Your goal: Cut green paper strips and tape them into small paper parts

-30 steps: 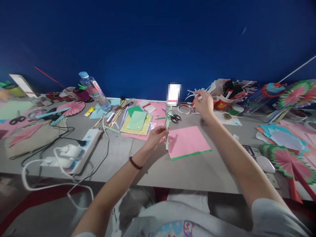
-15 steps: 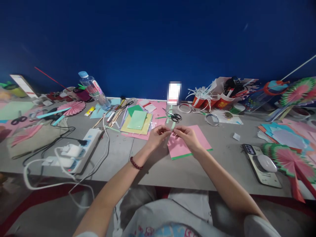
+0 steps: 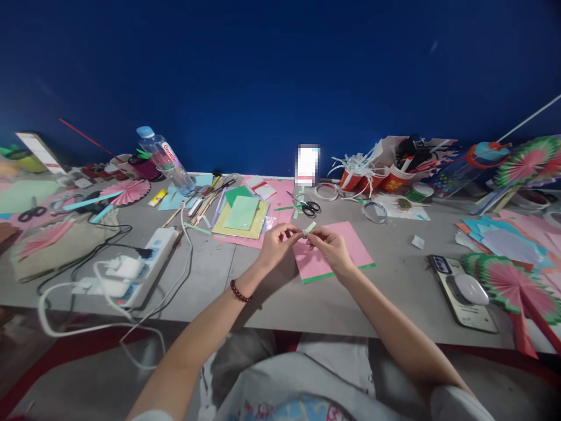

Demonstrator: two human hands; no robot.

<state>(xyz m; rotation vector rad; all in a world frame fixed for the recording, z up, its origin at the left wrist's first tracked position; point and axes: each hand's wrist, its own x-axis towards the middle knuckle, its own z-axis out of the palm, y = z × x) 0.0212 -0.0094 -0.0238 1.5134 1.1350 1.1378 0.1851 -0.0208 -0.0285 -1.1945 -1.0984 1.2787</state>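
Observation:
My left hand (image 3: 277, 244) and my right hand (image 3: 329, 245) meet fingertip to fingertip in front of me. Both pinch a short, narrow pale green strip (image 3: 311, 227), whose free end sticks up and to the right. Whether it is paper or tape I cannot tell. Just beneath the right hand lies a pink paper sheet (image 3: 350, 248) with a green band along its near edge. Beyond the fingers, black-handled scissors (image 3: 311, 208) rest on the table.
A light green sheet (image 3: 242, 213) tops a paper stack at left. Further left are a plastic bottle (image 3: 169, 164) and a white power strip (image 3: 151, 266) with loose cables. At right lie a phone (image 3: 456, 313), a folded paper fan (image 3: 517, 286) and red cups (image 3: 397, 181).
The pale green strip, which stood upright with a part hanging below the fingers, now leans to the right, and the hanging part no longer shows. Both hands stay close together.

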